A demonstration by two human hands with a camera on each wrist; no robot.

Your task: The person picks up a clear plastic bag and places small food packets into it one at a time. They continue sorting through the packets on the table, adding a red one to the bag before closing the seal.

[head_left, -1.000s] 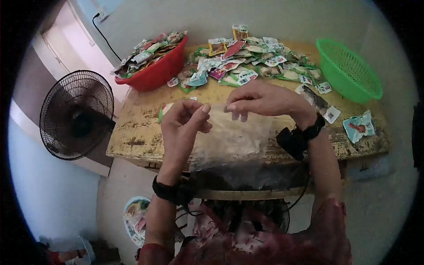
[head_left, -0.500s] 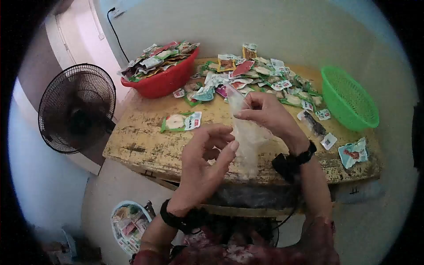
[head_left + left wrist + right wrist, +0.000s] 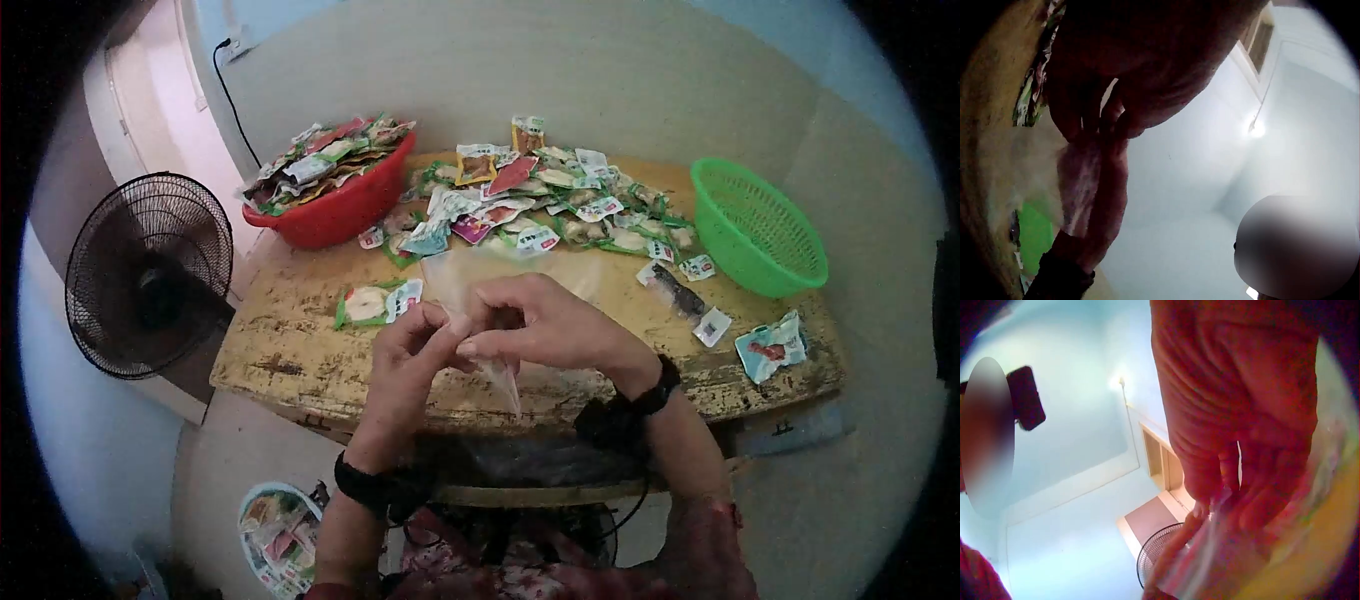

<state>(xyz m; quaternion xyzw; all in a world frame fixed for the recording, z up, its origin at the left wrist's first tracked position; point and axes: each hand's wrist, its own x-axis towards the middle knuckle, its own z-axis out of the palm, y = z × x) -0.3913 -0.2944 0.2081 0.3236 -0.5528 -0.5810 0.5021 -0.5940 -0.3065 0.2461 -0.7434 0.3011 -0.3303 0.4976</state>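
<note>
A clear plastic bag (image 3: 452, 272) is between my two hands over the near part of the table, one corner pointing down below my fingers. My left hand (image 3: 402, 362) pinches its edge between thumb and fingers. Right beside it, my right hand (image 3: 540, 322) pinches the bag too, the fingertips of both hands meeting. In the right wrist view the folded film of the bag (image 3: 1200, 556) runs down from the fingertips. The left wrist view is dark, with the bag (image 3: 1035, 175) hanging beside the hands.
A red basin (image 3: 350, 210) heaped with packets stands back left, a green basket (image 3: 760, 230) back right. Food packets (image 3: 560, 205) pile up between them. Single packets lie left (image 3: 370, 303) and right (image 3: 772, 345). A fan (image 3: 150, 275) stands left; a bucket (image 3: 245, 520) of packets sits below.
My hands spread apart on the bag, the left let go while the right lifted and turned it, and now both pinch it together again. The head view has shifted slightly.
</note>
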